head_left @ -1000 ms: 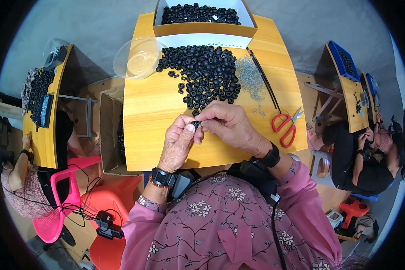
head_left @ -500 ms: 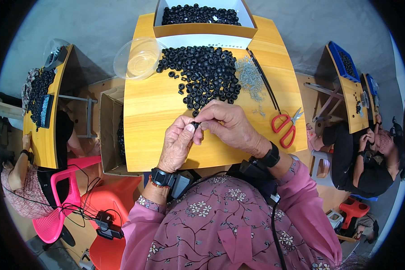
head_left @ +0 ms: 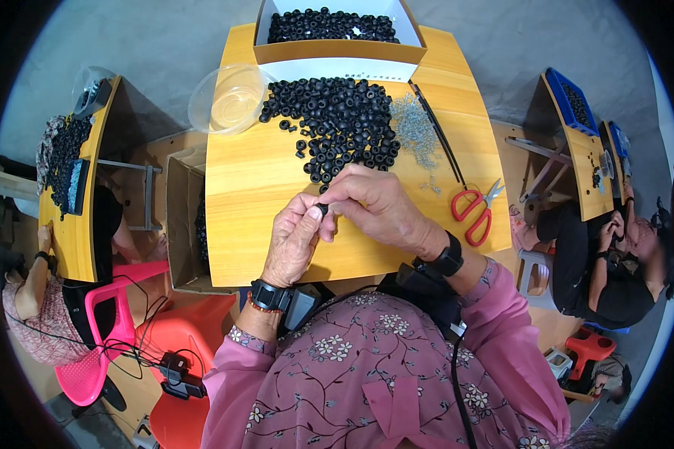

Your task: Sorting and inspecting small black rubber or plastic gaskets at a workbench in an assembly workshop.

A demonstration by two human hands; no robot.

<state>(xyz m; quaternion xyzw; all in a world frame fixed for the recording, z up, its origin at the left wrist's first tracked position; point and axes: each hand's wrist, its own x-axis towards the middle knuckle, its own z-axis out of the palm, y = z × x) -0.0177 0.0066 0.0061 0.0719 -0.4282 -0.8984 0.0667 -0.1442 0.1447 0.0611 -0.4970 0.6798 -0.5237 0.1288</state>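
Box of black pieces, clear tub, left fingers pinching black part

Left: pink perforated chair; red chair with black cabled device on it; open cardboard box on floor. Right: side table bearing blue tray; pale stool near seated co-worker in black.

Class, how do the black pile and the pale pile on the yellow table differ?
Colour: the black pile is dark; the pale pile is whitish-grey.
Spread: the black pile covers more of the table than the pale pile.
Pieces: the black pile's are chunky and rounded, many with a visible hole; the pale pile's are far finer, too small to make out singly.
Both lie loose on the table.
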